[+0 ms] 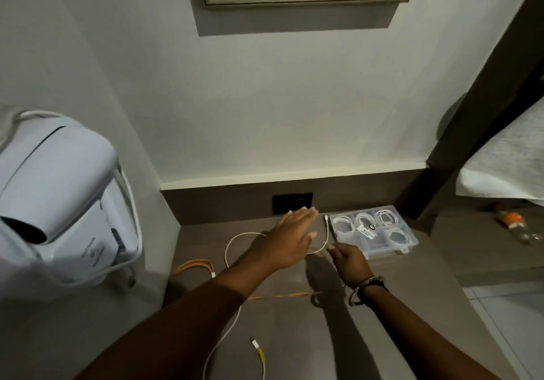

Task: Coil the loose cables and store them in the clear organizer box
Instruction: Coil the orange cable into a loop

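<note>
While the left hand (290,238) is held flat with fingers spread above the white cable (235,239) on the desk (382,306), no grip on it can be seen. The right hand (348,259) is loosely curled beside the cable's far loop, just short of the clear box (410,242), where coiled cables are already stored; whether anything is pinched cannot be told.
</note>
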`<state>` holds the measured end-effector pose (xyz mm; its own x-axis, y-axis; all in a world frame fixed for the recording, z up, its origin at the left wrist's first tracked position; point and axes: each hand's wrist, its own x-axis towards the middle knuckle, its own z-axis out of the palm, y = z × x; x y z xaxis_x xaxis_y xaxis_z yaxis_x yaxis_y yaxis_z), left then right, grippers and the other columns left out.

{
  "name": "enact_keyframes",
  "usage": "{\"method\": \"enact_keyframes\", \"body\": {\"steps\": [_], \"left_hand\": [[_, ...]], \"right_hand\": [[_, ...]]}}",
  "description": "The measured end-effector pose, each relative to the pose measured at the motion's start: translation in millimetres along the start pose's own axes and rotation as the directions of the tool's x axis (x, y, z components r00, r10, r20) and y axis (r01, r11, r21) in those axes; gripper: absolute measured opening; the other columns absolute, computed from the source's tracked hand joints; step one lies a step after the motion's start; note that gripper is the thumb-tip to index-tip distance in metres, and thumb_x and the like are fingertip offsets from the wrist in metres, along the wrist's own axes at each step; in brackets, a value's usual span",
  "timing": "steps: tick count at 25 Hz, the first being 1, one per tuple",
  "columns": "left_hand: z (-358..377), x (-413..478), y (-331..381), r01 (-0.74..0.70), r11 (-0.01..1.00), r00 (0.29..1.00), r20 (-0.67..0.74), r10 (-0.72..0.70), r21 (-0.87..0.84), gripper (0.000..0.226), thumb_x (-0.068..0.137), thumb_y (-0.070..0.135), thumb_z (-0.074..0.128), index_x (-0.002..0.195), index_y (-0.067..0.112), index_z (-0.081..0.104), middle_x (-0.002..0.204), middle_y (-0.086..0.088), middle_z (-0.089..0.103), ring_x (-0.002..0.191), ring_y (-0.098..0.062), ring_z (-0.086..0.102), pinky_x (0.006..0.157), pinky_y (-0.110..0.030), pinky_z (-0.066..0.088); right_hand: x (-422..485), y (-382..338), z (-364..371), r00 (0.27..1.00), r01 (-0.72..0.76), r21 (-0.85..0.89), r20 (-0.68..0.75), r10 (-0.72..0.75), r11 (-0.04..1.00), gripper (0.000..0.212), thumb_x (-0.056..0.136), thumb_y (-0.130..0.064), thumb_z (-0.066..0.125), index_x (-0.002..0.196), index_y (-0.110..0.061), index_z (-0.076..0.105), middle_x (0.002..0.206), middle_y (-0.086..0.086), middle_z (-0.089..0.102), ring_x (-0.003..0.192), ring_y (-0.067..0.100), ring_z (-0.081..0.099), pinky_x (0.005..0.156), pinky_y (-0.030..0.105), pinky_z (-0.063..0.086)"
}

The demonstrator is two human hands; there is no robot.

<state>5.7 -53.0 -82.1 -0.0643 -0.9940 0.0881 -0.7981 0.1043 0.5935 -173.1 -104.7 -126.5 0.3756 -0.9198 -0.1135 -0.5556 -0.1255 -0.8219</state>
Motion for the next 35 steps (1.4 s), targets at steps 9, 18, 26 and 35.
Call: {"method": "enact_keyframes", "body": {"steps": [9, 18, 26, 35], "left_hand": [[-56.5, 1.2, 37.5, 0.303, 0.219, 0.942, 0.257, -0.216, -0.927, 0.033, 0.098, 0.037, 0.047, 0.077, 0.013, 0.055, 0.048, 0.004, 0.039, 0.041, -0.012, 0.045, 0.053, -0.030, 0.050], [-70.6, 9.6, 59.0, -0.126, 0.155, 0.772, -0.194, -0.605, -0.980, 0.019, 0.098, 0.014, 0.047, 0.096, 0.002, 0.061, 0.105, -0.016, 0.071, 0.092, -0.021, 0.070, 0.086, -0.033, 0.053], [-59.3, -22.6, 86.5, 0.185, 0.559, 0.926, -0.046, -0.375, -0.808, 0.043, 0.099, 0.044, 0.042, 0.068, 0.017, 0.055, 0.053, -0.001, 0.042, 0.043, -0.015, 0.041, 0.047, -0.028, 0.036], [-61.2, 0.3, 85.1, 0.020, 0.466, 0.727, -0.307, -0.614, -0.885, 0.025, 0.102, 0.009, 0.036, 0.107, 0.005, 0.061, 0.110, -0.009, 0.068, 0.102, -0.019, 0.066, 0.085, -0.021, 0.051]], "right_hand": [[41.6, -113.5, -73.6, 0.875, 0.450, 0.104, 0.148, -0.461, 0.887, 0.016, 0.093, -0.010, 0.058, 0.089, -0.003, 0.072, 0.074, 0.000, 0.067, 0.064, -0.006, 0.057, 0.061, 0.003, 0.041], [6.2, -99.8, -49.7, 0.585, 0.726, -0.207, 0.688, -0.430, 0.656, 0.019, 0.094, -0.016, 0.048, 0.095, -0.007, 0.064, 0.098, 0.018, 0.070, 0.091, 0.033, 0.062, 0.076, 0.036, 0.045], [45.1, -155.5, -130.7, 0.558, 0.830, -0.252, 0.393, -0.731, 0.498, 0.021, 0.094, -0.031, 0.056, 0.094, -0.016, 0.070, 0.087, 0.005, 0.069, 0.080, 0.023, 0.063, 0.065, 0.037, 0.049], [-8.6, -150.4, -93.0, 0.407, 0.838, -0.121, 0.789, -0.461, 0.532, 0.019, 0.095, -0.025, 0.051, 0.084, -0.011, 0.059, 0.079, 0.012, 0.063, 0.069, 0.025, 0.053, 0.062, 0.030, 0.038]]}}
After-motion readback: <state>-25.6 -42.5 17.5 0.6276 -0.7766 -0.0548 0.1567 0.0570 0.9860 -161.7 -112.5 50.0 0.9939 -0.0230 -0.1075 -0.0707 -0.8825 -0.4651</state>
